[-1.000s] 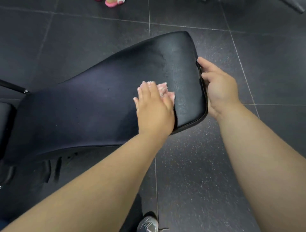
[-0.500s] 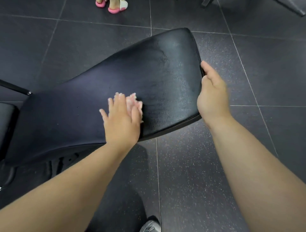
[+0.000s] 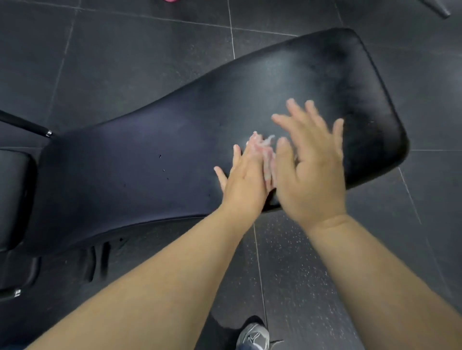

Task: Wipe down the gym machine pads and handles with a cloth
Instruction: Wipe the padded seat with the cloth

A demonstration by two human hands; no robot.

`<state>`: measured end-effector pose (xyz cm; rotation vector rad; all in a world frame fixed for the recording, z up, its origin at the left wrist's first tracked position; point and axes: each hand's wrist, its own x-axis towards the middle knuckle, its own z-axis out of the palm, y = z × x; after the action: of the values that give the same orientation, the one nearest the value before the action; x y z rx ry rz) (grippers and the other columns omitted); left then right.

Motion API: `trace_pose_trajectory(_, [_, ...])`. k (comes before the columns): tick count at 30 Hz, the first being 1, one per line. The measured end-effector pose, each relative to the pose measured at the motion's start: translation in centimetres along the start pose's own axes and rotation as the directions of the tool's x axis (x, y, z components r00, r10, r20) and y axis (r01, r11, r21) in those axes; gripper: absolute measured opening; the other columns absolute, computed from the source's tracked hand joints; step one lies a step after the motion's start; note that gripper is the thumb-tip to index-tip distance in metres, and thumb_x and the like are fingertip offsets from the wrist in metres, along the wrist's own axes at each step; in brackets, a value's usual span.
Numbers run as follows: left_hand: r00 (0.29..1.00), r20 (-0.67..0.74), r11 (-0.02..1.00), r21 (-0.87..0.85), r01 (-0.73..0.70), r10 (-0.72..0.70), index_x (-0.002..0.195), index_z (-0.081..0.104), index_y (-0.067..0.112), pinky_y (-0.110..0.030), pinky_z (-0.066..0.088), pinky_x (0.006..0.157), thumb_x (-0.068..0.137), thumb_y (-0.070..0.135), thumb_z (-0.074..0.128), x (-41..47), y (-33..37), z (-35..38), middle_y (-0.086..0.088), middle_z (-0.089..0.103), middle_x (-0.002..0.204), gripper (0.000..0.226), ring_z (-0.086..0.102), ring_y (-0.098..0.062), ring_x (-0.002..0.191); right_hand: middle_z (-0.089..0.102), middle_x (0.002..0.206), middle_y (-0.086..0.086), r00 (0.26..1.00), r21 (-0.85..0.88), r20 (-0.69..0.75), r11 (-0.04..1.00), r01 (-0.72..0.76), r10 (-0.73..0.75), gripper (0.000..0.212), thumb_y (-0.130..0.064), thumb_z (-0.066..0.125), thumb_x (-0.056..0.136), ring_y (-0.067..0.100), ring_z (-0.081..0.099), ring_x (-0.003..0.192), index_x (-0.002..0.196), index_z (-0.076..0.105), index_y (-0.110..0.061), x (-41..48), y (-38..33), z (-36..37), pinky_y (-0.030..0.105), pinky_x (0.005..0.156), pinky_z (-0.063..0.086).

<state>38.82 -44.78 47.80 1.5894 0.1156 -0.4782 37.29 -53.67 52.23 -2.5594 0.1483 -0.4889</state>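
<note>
Left hand (image 3: 243, 181) pressing cloth (image 3: 262, 144), right hand (image 3: 312, 172) splayed

Dark speckled floor tiles (image 3: 300, 262), pale grout lines, grey sneaker (image 3: 253, 337) at bottom edge, pink item (image 3: 171, 0) at top edge

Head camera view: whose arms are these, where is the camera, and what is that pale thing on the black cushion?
No robot here: a person wears the camera on their head, so you look down along their own arms. The long black pad belongs to a gym machine on a dark tiled floor. The left hand presses a pale cloth flat on the pad with straight fingers. The right hand, blurred with fingers spread, is over the pad beside it and holds nothing. A shoe shows at the bottom.
</note>
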Motion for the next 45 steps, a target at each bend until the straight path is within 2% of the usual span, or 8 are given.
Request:
trace_pose_trajectory(3, [0.959,-0.009,0.79,-0.57,0.227,-0.282,0.109,0.073,0.019,-0.044,0.054,0.095,0.102,0.048,0.036,0.8,1.7,-4.2,-0.003,0.076,0.099,0.048,0.072,-0.017,0.093,0.051,0.148,-0.003,0.977,-0.093,0.189,0.988,0.122,-0.102,0.045,-0.041,0.036,0.098,0.022,0.036,0.144,0.13,0.063,-0.022,-1.6,-2.0,3.7,0.044,0.121,-0.001])
trace_pose_trajectory(9, [0.988,0.034,0.976,-0.151,0.156,-0.152,0.102,0.073,0.022,-0.034,0.056,0.087,0.098,0.031,0.047,1.7,-2.4,-10.2,0.004,0.075,0.102,0.028,0.07,-0.014,0.099,0.053,0.145,-0.009,0.914,-0.278,0.403,0.944,0.179,-0.054,0.053,-0.041,0.048,0.093,0.02,0.045,0.137,0.145,0.045,-0.035,-3.4,-1.3,7.6,0.043,0.119,0.013])
trace_pose_trajectory(15, [0.986,-0.162,0.978,0.199,0.062,-0.029,0.128,0.063,0.034,-0.025,0.038,0.107,0.099,0.015,0.048,4.0,-4.7,-15.1,0.027,0.057,0.121,0.038,0.05,-0.001,0.12,0.061,0.087,0.008,0.952,-0.438,0.264,0.86,0.261,-0.155,0.019,-0.012,0.077,0.073,0.034,0.057,0.076,0.09,0.075,-0.021,-0.3,-1.4,9.4,0.038,0.067,0.039])
trace_pose_trajectory(20, [0.994,-0.097,0.879,0.468,0.087,-0.046,0.153,0.029,0.034,-0.034,0.01,0.123,0.104,0.021,0.038,5.0,-7.7,-16.6,0.011,0.011,0.164,0.052,0.009,-0.015,0.151,0.048,0.149,0.008,0.886,-0.355,0.458,0.899,0.256,-0.072,0.051,-0.038,0.041,0.087,0.028,0.039,0.14,0.124,0.068,-0.015,0.0,-2.5,10.0,0.045,0.116,0.026])
trace_pose_trajectory(24, [0.999,-0.043,0.74,0.671,0.035,-0.008,0.157,0.013,0.031,-0.033,0.014,0.119,0.107,0.03,0.031,4.7,-8.8,-16.3,0.008,-0.001,0.166,0.054,-0.001,-0.016,0.152,0.064,0.132,0.011,0.752,-0.25,0.614,0.845,0.473,-0.239,0.044,-0.023,0.083,0.067,0.026,0.06,0.124,0.106,0.071,-0.008,-3.9,-1.9,9.6,0.05,0.108,0.04])
trace_pose_trajectory(31, [0.998,-0.061,0.706,0.705,0.062,-0.026,0.157,0.011,0.034,-0.03,0.016,0.118,0.107,0.03,0.031,5.2,-8.4,-16.4,0.011,0.001,0.165,0.054,0.002,-0.011,0.152,0.045,0.15,0.008,0.911,-0.414,0.402,0.869,0.27,-0.092,0.036,-0.015,0.046,0.092,0.027,0.031,0.144,0.125,0.06,-0.016,5.4,0.2,9.4,0.046,0.119,0.021])
trace_pose_trajectory(39, [0.997,-0.057,0.72,0.694,0.002,0.053,0.156,0.017,0.034,-0.021,0.013,0.113,0.106,0.018,0.032,4.8,-9.6,-17.5,0.012,0.007,0.164,0.055,0.008,-0.008,0.151,0.061,0.137,0.006,0.449,-0.058,0.764,0.644,0.763,-0.463,0.048,-0.034,0.038,0.085,0.027,0.057,0.129,0.116,0.071,-0.018,-1.7,1.4,6.1,0.046,0.104,0.046])
trace_pose_trajectory(45, [0.991,-0.07,0.714,0.699,-0.034,0.116,0.156,0.019,0.035,-0.021,0.014,0.111,0.106,0.02,0.031,4.8,-10.6,-17.4,0.014,0.009,0.164,0.054,0.009,-0.007,0.151,0.039,0.154,0.014,0.867,-0.497,0.478,0.771,0.398,-0.14,0.043,-0.022,0.041,0.092,0.033,0.026,0.147,0.128,0.061,-0.012,7.9,1.6,9.1,0.051,0.118,0.022])
